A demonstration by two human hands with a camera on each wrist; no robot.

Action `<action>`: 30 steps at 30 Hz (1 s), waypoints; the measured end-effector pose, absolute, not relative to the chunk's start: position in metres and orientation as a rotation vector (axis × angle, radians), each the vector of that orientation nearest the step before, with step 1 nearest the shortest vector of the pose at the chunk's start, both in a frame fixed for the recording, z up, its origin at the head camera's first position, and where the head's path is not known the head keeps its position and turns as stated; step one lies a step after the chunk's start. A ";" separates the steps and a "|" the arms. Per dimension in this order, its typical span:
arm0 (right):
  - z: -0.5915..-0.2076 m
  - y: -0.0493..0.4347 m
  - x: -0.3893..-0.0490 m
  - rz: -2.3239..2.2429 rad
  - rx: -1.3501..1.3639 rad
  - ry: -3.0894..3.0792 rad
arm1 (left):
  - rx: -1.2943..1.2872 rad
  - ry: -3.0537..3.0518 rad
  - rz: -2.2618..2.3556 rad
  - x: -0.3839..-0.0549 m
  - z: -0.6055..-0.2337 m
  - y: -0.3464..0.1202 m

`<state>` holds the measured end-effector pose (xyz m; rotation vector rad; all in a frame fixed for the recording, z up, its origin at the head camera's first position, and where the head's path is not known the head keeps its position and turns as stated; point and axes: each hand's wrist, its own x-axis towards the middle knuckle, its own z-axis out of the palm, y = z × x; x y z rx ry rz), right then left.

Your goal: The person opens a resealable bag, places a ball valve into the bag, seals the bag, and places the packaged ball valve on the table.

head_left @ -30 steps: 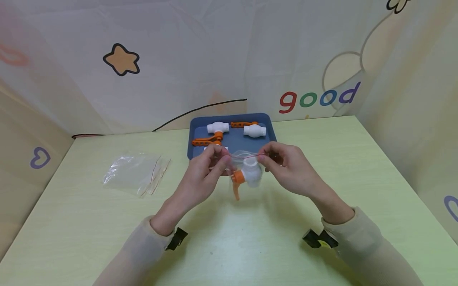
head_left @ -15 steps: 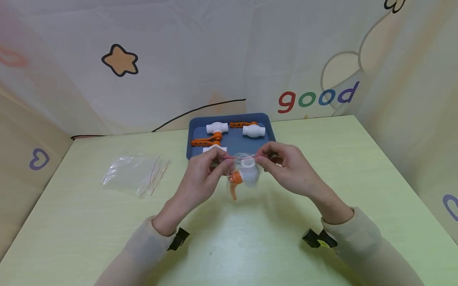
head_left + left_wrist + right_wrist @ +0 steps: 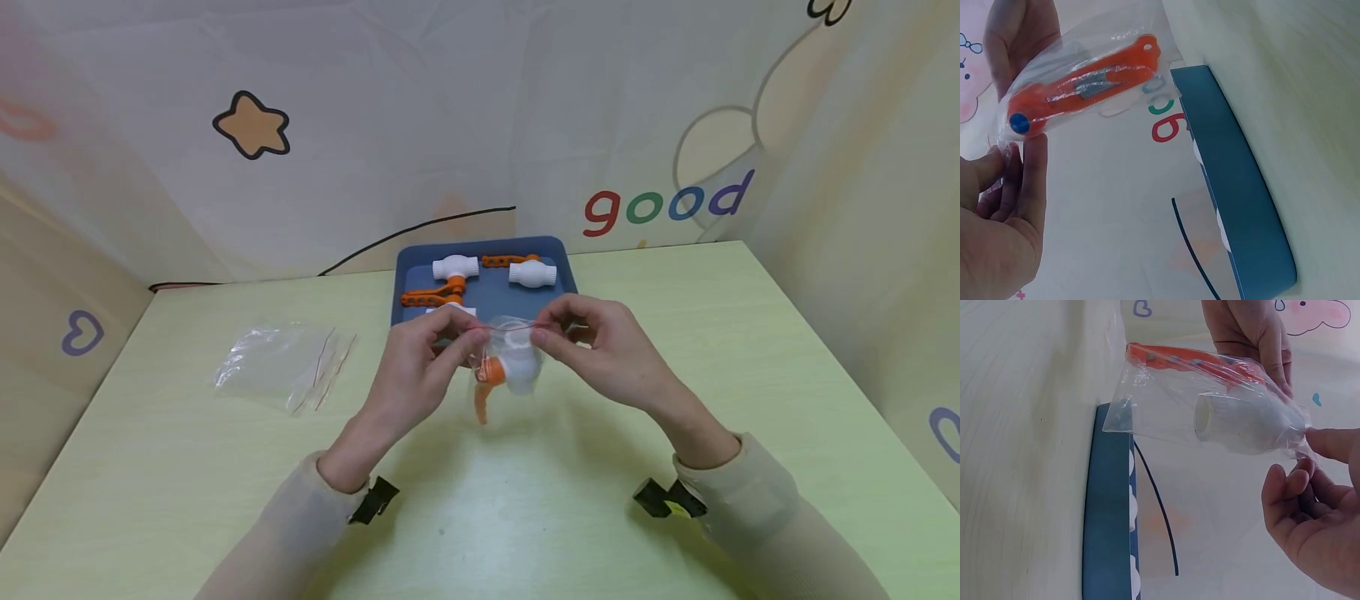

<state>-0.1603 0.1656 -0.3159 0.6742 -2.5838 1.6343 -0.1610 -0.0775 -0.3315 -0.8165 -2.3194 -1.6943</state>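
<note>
Between my two hands hangs a clear zip bag (image 3: 1160, 403) with a red line along its top edge. Inside it is a ball valve (image 3: 521, 371), its white body (image 3: 1241, 425) upright in the bag and its orange handle (image 3: 1094, 81) pointing down. My left hand (image 3: 416, 358) pinches the left end of the bag's top edge between thumb and fingers. At the right end, my right hand (image 3: 611, 354) pinches the same edge. The bag is held up over the table, just in front of the blue tray (image 3: 491, 285), whose near side is partly hidden by the hands.
In the tray lie more valves, including a white one (image 3: 456, 267) at left and another (image 3: 532, 275) at right, both with orange handles. Flat clear zip bags (image 3: 273, 367) rest on the table (image 3: 225, 483) at left. A printed curtain (image 3: 420, 125) rises behind.
Both hands stay on the bag's edge and have come slightly closer together, the right one shifting left. The bagged valve has swung a little left, its handle tip most.
</note>
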 end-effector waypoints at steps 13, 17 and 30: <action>-0.317 0.167 -0.160 1.555 0.801 -2.487 | -0.791 -2.366 -1.654 -0.160 -0.332 -0.077; -0.318 0.165 -0.159 1.533 0.799 -2.429 | -0.815 -2.377 -1.656 -0.160 -0.330 -0.076; -0.319 0.162 -0.155 1.394 0.882 -2.348 | -0.901 -2.305 -1.580 -0.161 -0.329 -0.073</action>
